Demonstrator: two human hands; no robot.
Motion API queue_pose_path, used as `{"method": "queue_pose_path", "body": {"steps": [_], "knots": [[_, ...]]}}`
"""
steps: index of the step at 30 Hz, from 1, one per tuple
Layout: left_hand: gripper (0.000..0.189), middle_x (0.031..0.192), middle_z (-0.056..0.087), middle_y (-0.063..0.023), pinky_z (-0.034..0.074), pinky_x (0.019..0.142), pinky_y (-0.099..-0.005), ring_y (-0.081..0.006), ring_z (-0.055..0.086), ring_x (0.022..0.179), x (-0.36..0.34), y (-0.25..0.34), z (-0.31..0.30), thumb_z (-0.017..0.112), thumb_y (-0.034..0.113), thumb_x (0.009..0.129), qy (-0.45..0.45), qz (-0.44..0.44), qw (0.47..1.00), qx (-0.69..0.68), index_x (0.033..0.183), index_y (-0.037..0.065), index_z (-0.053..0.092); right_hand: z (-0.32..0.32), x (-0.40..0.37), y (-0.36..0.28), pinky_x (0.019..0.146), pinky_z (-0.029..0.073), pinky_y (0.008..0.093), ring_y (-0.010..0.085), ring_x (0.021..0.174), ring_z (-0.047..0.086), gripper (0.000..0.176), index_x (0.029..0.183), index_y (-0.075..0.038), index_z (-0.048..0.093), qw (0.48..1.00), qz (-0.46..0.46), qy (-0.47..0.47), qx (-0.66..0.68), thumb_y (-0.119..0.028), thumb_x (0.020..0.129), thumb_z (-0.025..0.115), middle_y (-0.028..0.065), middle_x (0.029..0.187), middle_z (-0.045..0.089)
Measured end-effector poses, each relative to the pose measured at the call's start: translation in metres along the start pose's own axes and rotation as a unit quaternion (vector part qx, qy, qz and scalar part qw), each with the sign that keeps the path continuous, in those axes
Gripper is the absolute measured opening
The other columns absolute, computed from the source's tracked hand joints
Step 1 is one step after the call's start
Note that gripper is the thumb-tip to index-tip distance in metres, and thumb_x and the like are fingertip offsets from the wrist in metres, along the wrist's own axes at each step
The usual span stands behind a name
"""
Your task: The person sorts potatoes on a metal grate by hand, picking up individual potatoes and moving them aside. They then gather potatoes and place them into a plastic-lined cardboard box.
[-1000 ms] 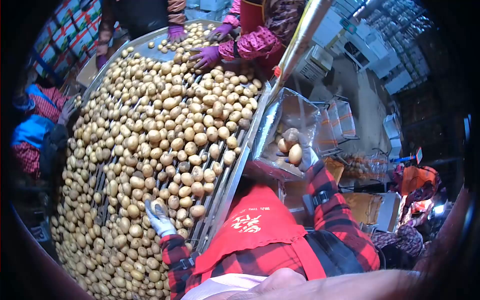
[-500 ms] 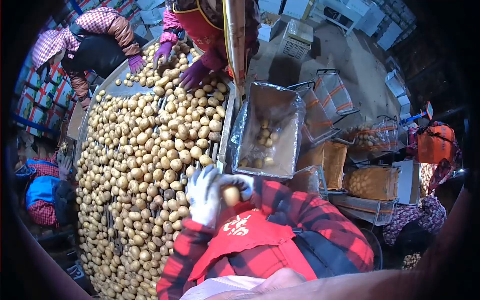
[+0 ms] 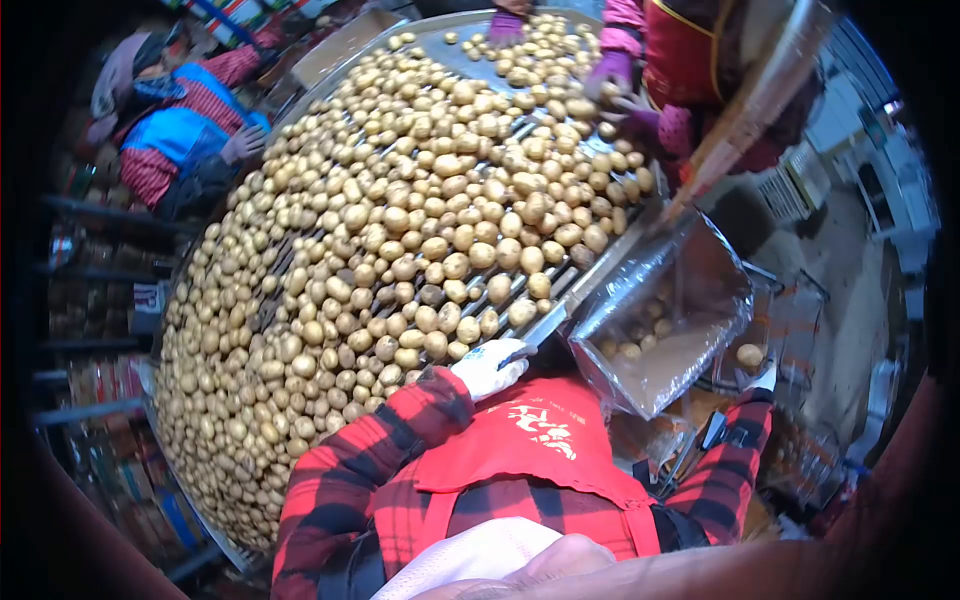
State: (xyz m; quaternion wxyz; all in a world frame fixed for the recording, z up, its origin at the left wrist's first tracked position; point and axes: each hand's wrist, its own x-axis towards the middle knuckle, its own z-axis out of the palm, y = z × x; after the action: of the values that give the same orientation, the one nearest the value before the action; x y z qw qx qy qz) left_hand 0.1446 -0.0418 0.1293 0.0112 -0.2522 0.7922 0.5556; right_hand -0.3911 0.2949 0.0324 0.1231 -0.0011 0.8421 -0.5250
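Note:
My left hand (image 3: 492,366), in a white glove with a blue print, rests at the near metal rim of the sorting table (image 3: 560,318). Its fingers are stretched out and I see nothing in them. Just beyond it lies a thick spread of potatoes (image 3: 440,210). My right hand (image 3: 764,378), gloved too, reaches far out to the right, past the plastic-lined box (image 3: 690,372). A single potato (image 3: 749,356) is at its fingertips; the fingers are partly hidden. Several potatoes (image 3: 652,325) lie inside the lined box.
Across the table, purple-gloved hands (image 3: 615,85) of a co-worker touch potatoes. Another person in blue (image 3: 180,135) stands at the far left side. A plastic-wrapped post (image 3: 750,110) rises beside the table. Crates with orange bands (image 3: 795,325) stand to the right.
My view has swung to the right. My hands, together around a potato before, are now apart: the right has moved out past the lined box with a potato, the left stays by the rim.

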Motion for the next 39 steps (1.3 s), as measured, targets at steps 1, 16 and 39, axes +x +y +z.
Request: {"method": "queue_pose_path", "body": {"steps": [1, 16, 39], "knots": [[0.038, 0.12, 0.067, -0.0183, 0.049, 0.099, -0.0436, -0.0371, 0.062, 0.112, -0.005, -0.001, -0.002, 0.059, 0.022, 0.096, 0.017, -0.006, 1.0, -0.003, 0.131, 0.007, 0.062, 0.022, -0.011, -0.05, 0.095, 0.053, 0.0433, 0.0235, 0.108, 0.063, 0.061, 0.144, -0.011, 0.046, 0.961, 0.218, 0.117, 0.122, -0.03, 0.093, 0.073, 0.0097, 0.125, 0.064], [0.07, 0.161, 0.031, -0.0162, 0.016, 0.12, -0.0631, -0.0396, 0.029, 0.148, -0.14, -0.109, -0.024, 0.063, 0.04, 0.091, 0.325, -0.266, 0.84, 0.343, 0.154, 0.017, 0.041, 0.436, -0.39, -0.196, 0.106, 0.041, 0.0552, 0.0432, 0.129, 0.05, 0.061, 0.136, -0.011, 0.055, 0.592, -0.636, -0.491, -0.07, -0.019, 0.077, 0.071, 0.023, 0.141, 0.051], [0.079, 0.163, 0.022, -0.0222, 0.006, 0.12, -0.0686, -0.0503, 0.012, 0.15, -0.032, -0.113, -0.113, 0.067, 0.05, 0.087, 0.324, -0.156, 0.893, 0.271, 0.154, 0.019, 0.04, 0.458, -0.339, -0.168, 0.115, 0.016, 0.0718, 0.0557, 0.147, 0.019, 0.09, 0.157, -0.025, 0.035, 0.685, -0.514, -0.275, -0.438, -0.038, 0.078, 0.075, 0.0194, 0.166, 0.021]]}}
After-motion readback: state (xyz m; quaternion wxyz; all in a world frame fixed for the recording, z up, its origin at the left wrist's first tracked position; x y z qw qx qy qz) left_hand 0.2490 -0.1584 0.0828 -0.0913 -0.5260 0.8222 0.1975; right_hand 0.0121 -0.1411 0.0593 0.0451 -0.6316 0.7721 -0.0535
